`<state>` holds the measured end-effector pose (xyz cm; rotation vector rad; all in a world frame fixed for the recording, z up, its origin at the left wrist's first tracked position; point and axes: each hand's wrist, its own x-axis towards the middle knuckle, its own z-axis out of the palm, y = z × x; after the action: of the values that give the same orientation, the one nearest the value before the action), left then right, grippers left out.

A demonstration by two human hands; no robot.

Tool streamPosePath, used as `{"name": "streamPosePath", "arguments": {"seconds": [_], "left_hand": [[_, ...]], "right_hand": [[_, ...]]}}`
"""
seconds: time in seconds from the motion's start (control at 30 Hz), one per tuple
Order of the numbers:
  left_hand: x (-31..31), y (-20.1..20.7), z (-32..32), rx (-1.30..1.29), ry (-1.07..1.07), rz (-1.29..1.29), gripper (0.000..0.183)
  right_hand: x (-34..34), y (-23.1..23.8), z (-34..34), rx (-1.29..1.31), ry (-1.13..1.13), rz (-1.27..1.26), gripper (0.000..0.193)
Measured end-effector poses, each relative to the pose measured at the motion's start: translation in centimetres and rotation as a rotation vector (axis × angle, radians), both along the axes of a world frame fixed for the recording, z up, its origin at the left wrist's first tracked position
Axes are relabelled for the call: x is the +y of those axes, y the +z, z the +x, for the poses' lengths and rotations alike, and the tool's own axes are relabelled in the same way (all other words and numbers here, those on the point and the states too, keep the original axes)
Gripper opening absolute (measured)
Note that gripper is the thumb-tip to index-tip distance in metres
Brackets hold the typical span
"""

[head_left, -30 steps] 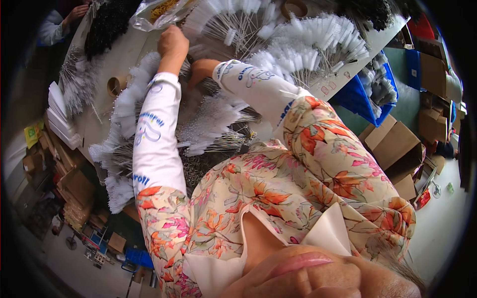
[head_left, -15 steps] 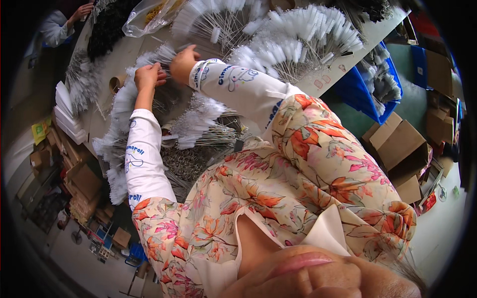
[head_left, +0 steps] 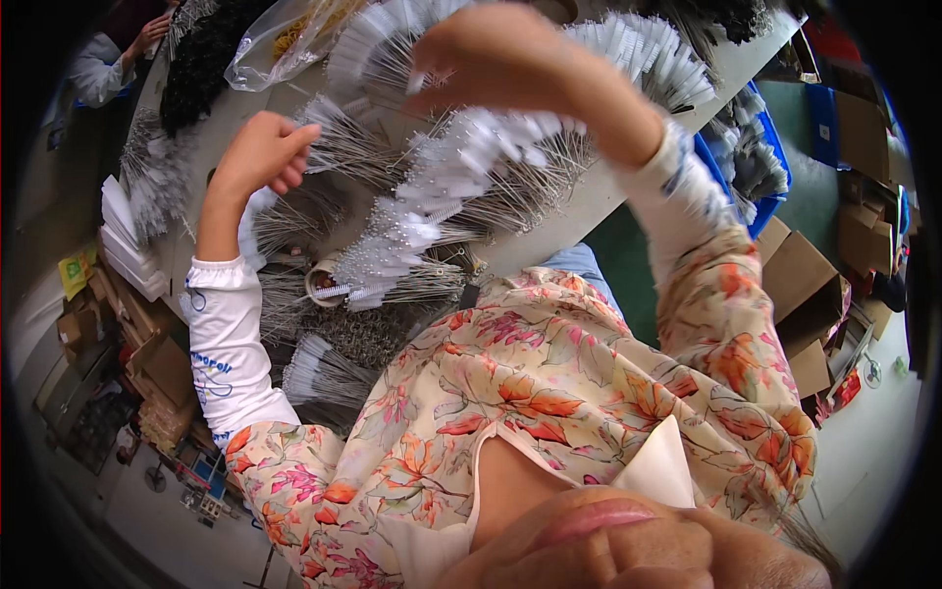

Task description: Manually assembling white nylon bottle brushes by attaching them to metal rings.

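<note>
My left hand (head_left: 261, 155) is raised above the left part of the table, its fingers curled in and the thumb pointing right. Whatever those fingers may hold is hidden. Higher up, my right hand (head_left: 496, 59) is smeared by motion over the fanned piles of brushes, so its fingers cannot be made out. Small white-bristled brushes with thin wire handles lie below: a long heap (head_left: 417, 211) in the middle, a bunch (head_left: 339, 142) just right of my left hand, and a fan (head_left: 667, 64) at the far right.
A blue crate (head_left: 775, 167) with more brushes stands right of the table (head_left: 579, 211). Open cardboard boxes (head_left: 800, 280) are beyond it. A clear plastic bag (head_left: 285, 44) lies at the back, beside black bristly bundles (head_left: 201, 74). Another person's hand (head_left: 150, 34) shows at the far left.
My hands, close together before, have moved apart: the left one outward to the left, the right one up and to the right. The brushes in the middle are now more exposed.
</note>
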<state>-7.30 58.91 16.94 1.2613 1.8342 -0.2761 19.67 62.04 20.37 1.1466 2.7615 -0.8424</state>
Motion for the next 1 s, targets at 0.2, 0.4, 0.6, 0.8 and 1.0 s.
{"name": "streamPosePath", "arguments": {"seconds": [0.2,0.4,0.6,0.8,1.0], "left_hand": [[4.9,-3.0,9.1,-0.371,-0.418,0.551,0.024],[10.9,-10.0,9.3,-0.148,-0.382,1.262,0.03],[12.6,-8.0,10.8,-0.15,-0.376,0.676,0.04],[10.6,-8.0,6.6,-0.117,-0.701,0.737,0.025],[6.3,-4.8,4.4,-0.129,-0.56,0.595,0.031]], "right_hand": [[15.7,-14.0,15.6,-0.081,0.643,0.254,0.013],[15.3,-15.9,9.8,0.048,-0.534,-0.908,0.014],[13.9,-18.3,11.1,0.076,-0.49,-1.03,0.012],[13.2,-19.2,8.7,0.22,-0.438,-1.165,0.016],[13.1,-17.6,7.8,0.008,0.034,-0.837,0.024]]}}
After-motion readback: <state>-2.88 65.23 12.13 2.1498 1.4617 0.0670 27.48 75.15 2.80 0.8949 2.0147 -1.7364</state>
